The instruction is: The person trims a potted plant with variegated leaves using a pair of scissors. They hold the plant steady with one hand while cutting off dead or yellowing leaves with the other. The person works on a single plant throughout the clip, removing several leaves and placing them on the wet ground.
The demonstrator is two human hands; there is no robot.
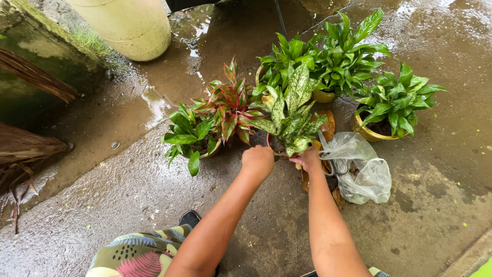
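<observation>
Both hands at the base of the speckled green-and-white plant [289, 115], low at the stem line where the foliage meets the pot. Left hand [258, 161] clenched into a fist, knuckles up, pressed against the near-left side of the plant's base; what sits inside the fist hidden, only a thin reddish edge showing just beyond it, possibly the pot rim or a tool handle, cannot tell which. Right hand [309, 159] closed in a pinch on the lowest leaves, directly beside the left, the two nearly touching. Plant rising straight away from both hands, long axis of the foliage running forward and slightly to the right. Neither hand clearly nearer: base between them. Red-and-green leafed plant [230, 105] forward-left of the left fist, leaves overlapping the speckled one. Crumpled clear plastic bag [359, 169] just right of the right hand, close to the wrist, on top of a brown dried leaf [328, 125]. Yellow pot [366, 132] of a green plant further forward-right. Wet concrete ground [128, 179] underneath all.
</observation>
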